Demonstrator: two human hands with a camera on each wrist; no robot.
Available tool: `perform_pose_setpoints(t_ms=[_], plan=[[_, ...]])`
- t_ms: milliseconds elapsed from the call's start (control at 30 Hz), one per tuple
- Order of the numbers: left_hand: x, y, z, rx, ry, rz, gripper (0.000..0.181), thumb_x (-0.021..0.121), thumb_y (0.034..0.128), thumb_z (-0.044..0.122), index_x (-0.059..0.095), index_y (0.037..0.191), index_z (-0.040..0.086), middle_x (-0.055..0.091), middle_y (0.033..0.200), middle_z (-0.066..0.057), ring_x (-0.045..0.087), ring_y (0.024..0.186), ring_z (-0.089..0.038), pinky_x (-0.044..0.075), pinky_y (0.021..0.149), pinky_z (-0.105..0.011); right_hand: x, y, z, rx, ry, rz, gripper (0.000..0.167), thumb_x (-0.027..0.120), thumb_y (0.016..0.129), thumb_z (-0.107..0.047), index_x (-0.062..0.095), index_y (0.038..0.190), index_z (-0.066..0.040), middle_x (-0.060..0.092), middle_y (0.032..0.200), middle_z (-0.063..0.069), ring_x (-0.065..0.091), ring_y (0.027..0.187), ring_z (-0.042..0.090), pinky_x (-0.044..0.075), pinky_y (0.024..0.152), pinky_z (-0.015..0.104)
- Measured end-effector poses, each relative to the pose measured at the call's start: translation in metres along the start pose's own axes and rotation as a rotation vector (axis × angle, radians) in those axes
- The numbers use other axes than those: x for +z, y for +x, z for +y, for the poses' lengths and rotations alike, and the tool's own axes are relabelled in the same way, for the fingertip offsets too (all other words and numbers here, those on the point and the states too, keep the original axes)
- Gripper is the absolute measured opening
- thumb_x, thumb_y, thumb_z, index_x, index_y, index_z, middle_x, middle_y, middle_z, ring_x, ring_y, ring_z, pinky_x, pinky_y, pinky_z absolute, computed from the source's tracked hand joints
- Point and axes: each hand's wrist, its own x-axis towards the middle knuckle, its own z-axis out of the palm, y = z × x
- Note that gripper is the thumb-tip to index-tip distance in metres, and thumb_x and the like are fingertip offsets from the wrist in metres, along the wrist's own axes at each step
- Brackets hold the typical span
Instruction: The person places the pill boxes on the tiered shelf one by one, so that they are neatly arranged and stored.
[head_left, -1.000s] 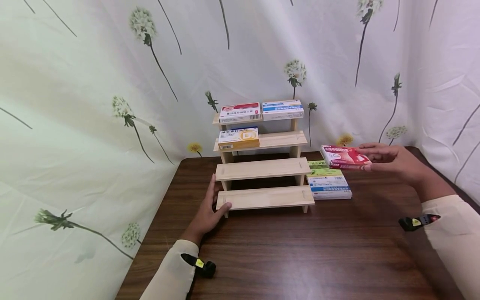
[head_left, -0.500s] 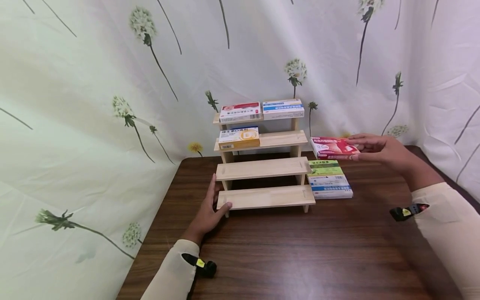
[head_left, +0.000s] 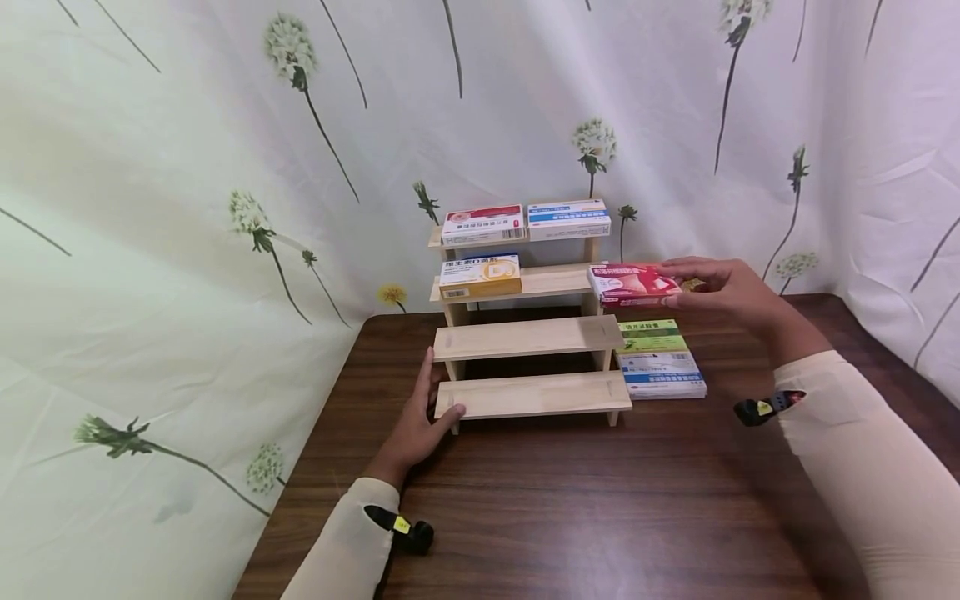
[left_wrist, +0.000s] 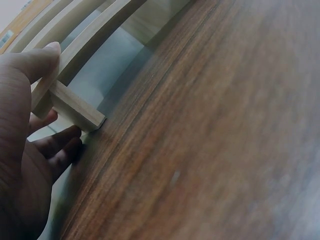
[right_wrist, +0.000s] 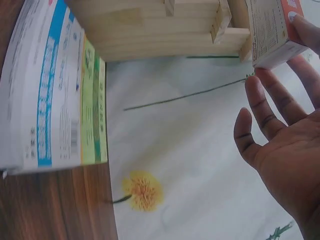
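Observation:
A stepped wooden display stand (head_left: 525, 337) with stacked tiers stands on the table. My left hand (head_left: 415, 421) holds its lower left end, thumb on the lowest board and fingers along the side; in the left wrist view the thumb (left_wrist: 42, 62) lies over the board. My right hand (head_left: 731, 292) pinches a red-and-white medicine box (head_left: 633, 284) by its right end, at the right end of the second tier from the top. In the right wrist view the box (right_wrist: 272, 32) sits between thumb and fingertips; whether it touches the board cannot be told.
A yellow-and-white vitamin D box (head_left: 480, 276) lies on the second tier's left. The top tier bears a red-and-white box (head_left: 482, 224) and a blue-and-white box (head_left: 568, 219). Right of the stand lie a green box (head_left: 651, 336) and blue-and-white boxes (head_left: 662, 374). A flowered curtain (head_left: 487, 150) hangs behind.
My right hand has carried the red medicine box leftward and slightly up, from above the green box to the second tier's right end. The left hand has stayed on the stand.

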Motion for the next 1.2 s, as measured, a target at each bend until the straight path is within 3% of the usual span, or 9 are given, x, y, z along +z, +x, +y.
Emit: perform_pose_setpoints(t_ms=[267, 700, 1100, 1200], plan=[[-0.001, -0.001, -0.001, 0.0, 0.002, 0.003, 0.109, 0.075, 0.1057, 0.024, -0.007, 0.176, 0.04, 0.034, 0.175, -0.025, 0.055, 0.149, -0.047, 0.046, 0.116, -0.066, 0.014, 0.007, -0.007, -0.026, 0.065, 0.024, 0.053, 0.08, 0.101, -0.027, 0.068, 0.152, -0.018, 0.051, 0.167, 0.004, 0.06, 0.118, 0.025, 0.055, 0.086, 0.023], [-0.002, -0.001, -0.001, 0.007, 0.011, 0.005, 0.108, 0.075, 0.106, 0.023, -0.006, 0.176, 0.04, 0.038, 0.173, -0.025, 0.056, 0.148, -0.047, 0.045, 0.117, -0.067, 0.036, 0.022, -0.011, -0.059, 0.097, 0.068, 0.053, 0.078, 0.102, -0.033, 0.067, 0.153, -0.023, 0.053, 0.168, 0.003, 0.047, 0.136, 0.015, 0.05, 0.093, 0.024], [0.001, 0.0, 0.0, -0.006, 0.001, -0.001, 0.109, 0.075, 0.1056, 0.024, -0.006, 0.176, 0.04, 0.037, 0.173, -0.025, 0.059, 0.145, -0.046, 0.046, 0.116, -0.067, 0.048, 0.037, -0.022, -0.065, 0.071, 0.065, 0.055, 0.077, 0.104, -0.032, 0.064, 0.155, -0.02, 0.052, 0.169, 0.009, 0.045, 0.144, 0.026, 0.05, 0.09, 0.023], [0.001, 0.0, 0.0, -0.013, 0.001, 0.0, 0.109, 0.076, 0.1055, 0.025, -0.006, 0.176, 0.041, 0.037, 0.173, -0.025, 0.06, 0.144, -0.045, 0.045, 0.117, -0.066, 0.051, 0.04, -0.025, -0.071, 0.072, 0.06, 0.054, 0.078, 0.104, -0.03, 0.065, 0.155, -0.018, 0.052, 0.169, 0.01, 0.044, 0.147, 0.03, 0.049, 0.093, 0.028]])
